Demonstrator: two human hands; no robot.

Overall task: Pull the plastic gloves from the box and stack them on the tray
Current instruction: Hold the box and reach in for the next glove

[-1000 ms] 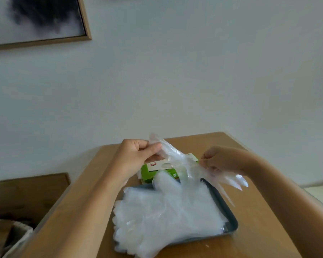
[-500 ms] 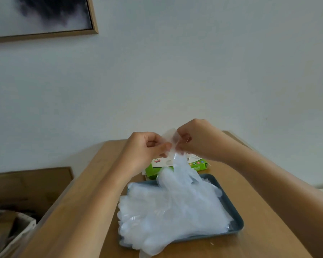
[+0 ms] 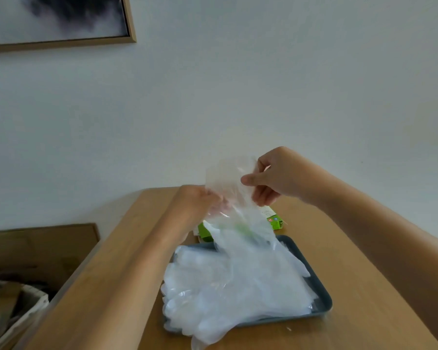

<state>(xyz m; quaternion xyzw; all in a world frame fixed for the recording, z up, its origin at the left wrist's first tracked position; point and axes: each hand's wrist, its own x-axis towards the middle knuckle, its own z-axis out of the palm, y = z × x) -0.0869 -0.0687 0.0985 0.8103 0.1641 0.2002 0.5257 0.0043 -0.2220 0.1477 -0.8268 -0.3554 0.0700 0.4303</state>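
A clear plastic glove (image 3: pixel 234 195) hangs in the air above the table, held by both hands. My right hand (image 3: pixel 271 178) pinches its upper right edge. My left hand (image 3: pixel 197 205) grips its left side lower down, with the fingers partly behind the film. Under the glove lies the green and white glove box (image 3: pixel 273 219), mostly hidden behind the plastic. In front of the box a dark grey tray (image 3: pixel 323 299) carries a pile of clear gloves (image 3: pixel 228 286), and that pile spills over the tray's left and front edges.
All of this rests on a wooden table (image 3: pixel 364 324) against a white wall. A framed picture (image 3: pixel 58 21) hangs at the upper left. A wooden board (image 3: pixel 36 248) and a basket of clutter (image 3: pixel 13 311) sit to the left below the table.
My right hand has risen and moved right with the glove's edge, spreading the glove open. My left hand has dropped a little lower along the glove's left side.
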